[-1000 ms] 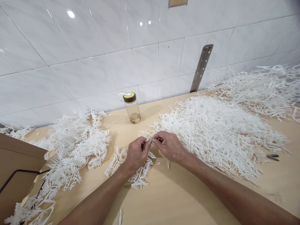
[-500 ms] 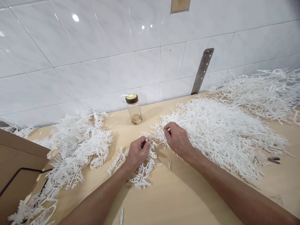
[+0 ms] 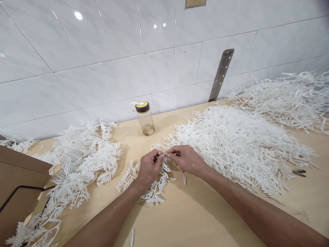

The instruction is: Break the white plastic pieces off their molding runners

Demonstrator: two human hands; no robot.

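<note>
Tiled wall (image 3: 159,73) behind the work area, faced with glossy, pale grey-white rectangular tiles bearing faint marbled veining; thin dark joint lines rise toward the right of the view. Bright spots of reflected light (image 3: 78,15) show on the upper tiles, one at left and a smaller pair near the centre. A yellowish-tan rectangular patch (image 3: 195,3) is cut off by the upper margin. At right, a dark metal bracket (image 3: 221,73), pierced by a row of holes, slants upward along the tiles from the rear edge of the tabletop (image 3: 205,216), a smooth, light wood-coloured surface with soft shadows.
</note>
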